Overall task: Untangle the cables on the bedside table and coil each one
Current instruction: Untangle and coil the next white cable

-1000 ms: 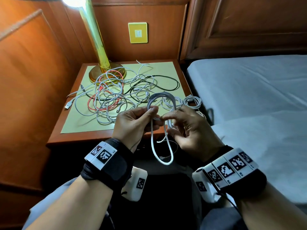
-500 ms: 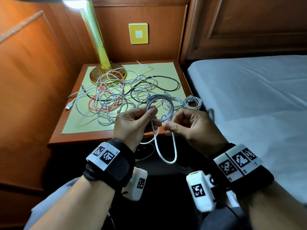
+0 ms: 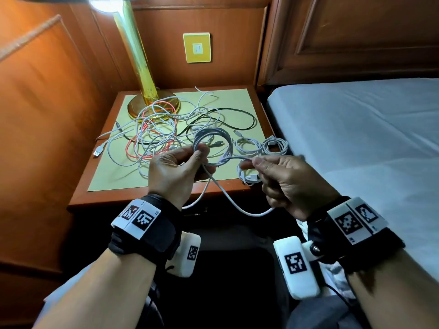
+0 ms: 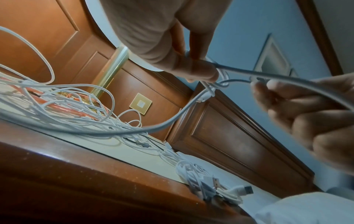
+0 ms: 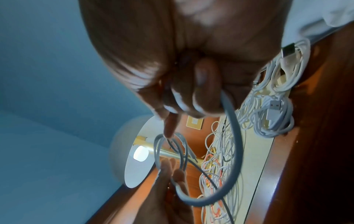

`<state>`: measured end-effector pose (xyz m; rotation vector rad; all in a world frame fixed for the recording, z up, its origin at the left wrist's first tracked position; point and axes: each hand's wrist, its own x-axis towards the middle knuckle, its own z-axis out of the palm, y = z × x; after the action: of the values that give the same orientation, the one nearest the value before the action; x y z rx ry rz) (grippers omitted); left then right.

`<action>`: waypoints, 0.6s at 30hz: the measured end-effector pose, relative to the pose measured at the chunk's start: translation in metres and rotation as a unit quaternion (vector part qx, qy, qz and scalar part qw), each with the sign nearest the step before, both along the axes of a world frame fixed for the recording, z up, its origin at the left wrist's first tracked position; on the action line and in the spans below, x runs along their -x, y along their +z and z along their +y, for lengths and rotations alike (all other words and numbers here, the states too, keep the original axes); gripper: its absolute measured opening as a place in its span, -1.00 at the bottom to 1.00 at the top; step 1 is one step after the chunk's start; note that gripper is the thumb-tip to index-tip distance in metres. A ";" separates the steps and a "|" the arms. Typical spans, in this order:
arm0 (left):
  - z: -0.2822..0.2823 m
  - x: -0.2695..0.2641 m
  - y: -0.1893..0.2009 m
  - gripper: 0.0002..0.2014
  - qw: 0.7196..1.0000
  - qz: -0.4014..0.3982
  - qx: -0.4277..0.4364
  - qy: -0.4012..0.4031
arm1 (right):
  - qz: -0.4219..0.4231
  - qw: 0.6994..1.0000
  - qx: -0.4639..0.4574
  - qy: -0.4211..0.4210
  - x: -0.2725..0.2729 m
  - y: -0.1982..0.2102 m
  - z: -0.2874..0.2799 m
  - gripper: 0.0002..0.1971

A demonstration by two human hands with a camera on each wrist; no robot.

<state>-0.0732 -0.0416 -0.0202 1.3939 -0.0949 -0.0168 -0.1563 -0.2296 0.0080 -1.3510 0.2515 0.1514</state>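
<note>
My left hand (image 3: pixel 190 162) pinches a round coil of white cable (image 3: pixel 213 144) above the front of the bedside table (image 3: pixel 78 200). My right hand (image 3: pixel 266 167) pinches the same cable's free strand (image 3: pixel 237 158) just right of the coil; the slack hangs in a loop (image 3: pixel 249 213) below the table edge. In the right wrist view the strand (image 5: pixel 237 151) curves from my right fingers (image 5: pixel 199 100) to the coil. A tangle of white, red and black cables (image 3: pixel 161 136) lies behind on the green mat (image 3: pixel 111 176). Three small coiled white cables (image 3: pixel 275 146) lie at the table's right edge.
A brass lamp (image 3: pixel 135 55) stands at the back left of the table, its base under the tangle. A USB plug (image 3: pixel 97 153) lies at the left edge. Wood panelling closes the left and back. A bed with a white sheet (image 3: pixel 356 138) is directly right.
My right hand has moved right and away from the coil, drawing the strand out sideways. The hanging loop has shifted right and lower. My left hand keeps its hold on the coil.
</note>
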 end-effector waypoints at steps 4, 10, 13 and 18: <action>0.006 -0.006 -0.001 -0.88 1.000 0.001 -0.008 0.023 | -0.070 0.974 -0.175 -0.123 0.000 0.007 -0.006 -0.84; 0.014 -0.012 -0.003 -0.90 0.998 -0.015 -0.042 0.041 | -0.019 0.996 -0.054 -0.063 0.004 0.012 -0.019 -0.72; 0.016 -0.012 -0.002 -0.92 0.995 -0.032 -0.080 0.051 | -0.059 0.995 -0.031 -0.078 0.001 0.005 -0.014 -0.80; 0.023 -0.017 -0.001 -0.74 0.992 -0.025 -0.097 0.078 | -0.067 0.969 -0.166 -0.168 -0.003 0.006 -0.022 -0.80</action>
<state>-0.0567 -0.0189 -0.0210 1.5939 -0.0255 0.1429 -0.1532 -0.2517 0.0137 -0.9650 0.3218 -0.1771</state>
